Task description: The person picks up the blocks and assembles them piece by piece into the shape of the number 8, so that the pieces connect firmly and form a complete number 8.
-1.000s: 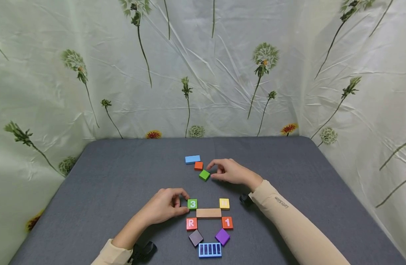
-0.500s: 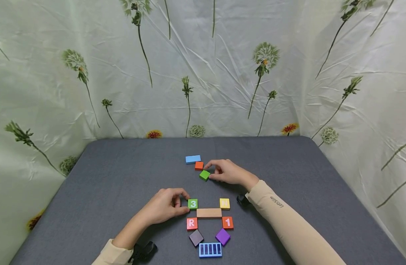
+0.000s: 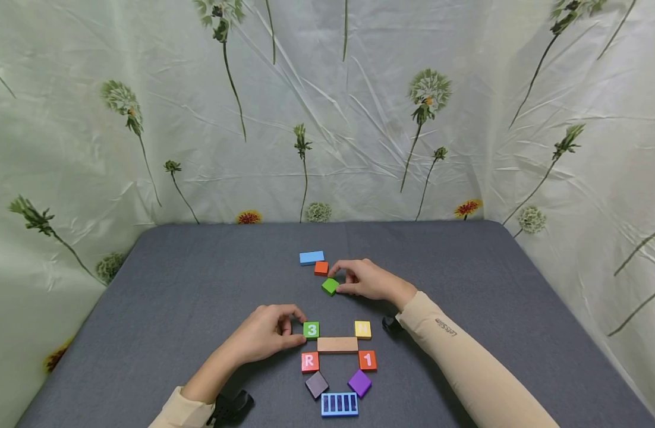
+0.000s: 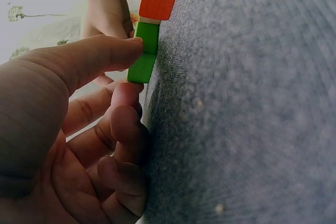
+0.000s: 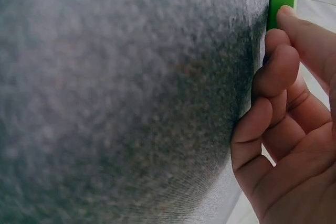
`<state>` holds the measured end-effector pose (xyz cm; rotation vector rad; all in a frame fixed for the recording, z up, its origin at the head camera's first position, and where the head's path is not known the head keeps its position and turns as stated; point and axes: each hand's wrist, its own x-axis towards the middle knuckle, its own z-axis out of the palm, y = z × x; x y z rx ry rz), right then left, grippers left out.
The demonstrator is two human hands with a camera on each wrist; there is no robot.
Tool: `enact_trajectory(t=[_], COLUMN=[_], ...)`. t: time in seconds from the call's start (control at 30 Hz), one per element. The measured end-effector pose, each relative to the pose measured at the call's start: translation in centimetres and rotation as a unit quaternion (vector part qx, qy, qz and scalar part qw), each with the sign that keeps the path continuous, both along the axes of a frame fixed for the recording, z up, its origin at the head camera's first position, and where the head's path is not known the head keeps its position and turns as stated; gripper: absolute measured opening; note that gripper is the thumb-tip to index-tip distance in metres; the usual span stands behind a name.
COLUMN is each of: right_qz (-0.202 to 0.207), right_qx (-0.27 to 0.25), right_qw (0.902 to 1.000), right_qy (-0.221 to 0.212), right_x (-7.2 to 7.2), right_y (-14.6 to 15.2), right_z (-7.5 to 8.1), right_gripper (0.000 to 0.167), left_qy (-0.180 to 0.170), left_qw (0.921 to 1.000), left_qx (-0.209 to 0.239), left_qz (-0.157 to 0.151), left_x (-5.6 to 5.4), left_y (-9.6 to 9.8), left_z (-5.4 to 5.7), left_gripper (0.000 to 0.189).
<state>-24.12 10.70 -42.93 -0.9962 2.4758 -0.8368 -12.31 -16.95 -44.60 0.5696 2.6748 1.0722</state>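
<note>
My left hand (image 3: 268,333) pinches the green block marked 3 (image 3: 311,330) at its left side, thumb on one corner and forefinger on another. In the left wrist view, the thumb of that hand (image 4: 79,103) lies against the green block (image 4: 143,66). Farther back, my right hand (image 3: 372,280) pinches a plain green block (image 3: 330,286) between thumb and forefinger. The right wrist view has the same block (image 5: 282,1) at the fingertips, its lower part hidden. Just beyond it lie an orange-red block (image 3: 321,268) and a light blue block (image 3: 311,258).
Near the left hand lie a tan bar (image 3: 337,345), a yellow block (image 3: 362,330), a red R block (image 3: 309,362) and a red 1 block (image 3: 367,361). Closer in are grey (image 3: 317,385) and purple (image 3: 359,383) blocks and a blue barred block (image 3: 339,405). Grey cloth (image 3: 210,267) covers the table.
My right fingers have closed in on the plain green block, which has shifted slightly toward me, away from the orange-red one. The left hand stays in place.
</note>
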Motion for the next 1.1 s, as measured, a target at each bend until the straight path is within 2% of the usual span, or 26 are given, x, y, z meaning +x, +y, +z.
enact_trajectory(t=[0.4,1.1], right_qz=[0.033,0.089], right_qx=[0.009,0.008], right_qw=[0.9994,0.996], right_qy=[-0.011,-0.003], right_x=[0.8,2.6], right_y=[-0.2,-1.7], right_z=[0.2,0.4], right_gripper=[0.028,0.025], left_qy=[-0.004,-0.009], left_qw=[1.0,0.9999], left_qx=[0.0,0.005], left_qz=[0.001,-0.002], left_x=[0.0,0.0], left_y=[0.0,0.0], left_z=[0.0,0.1], left_gripper=[0.025,0.024])
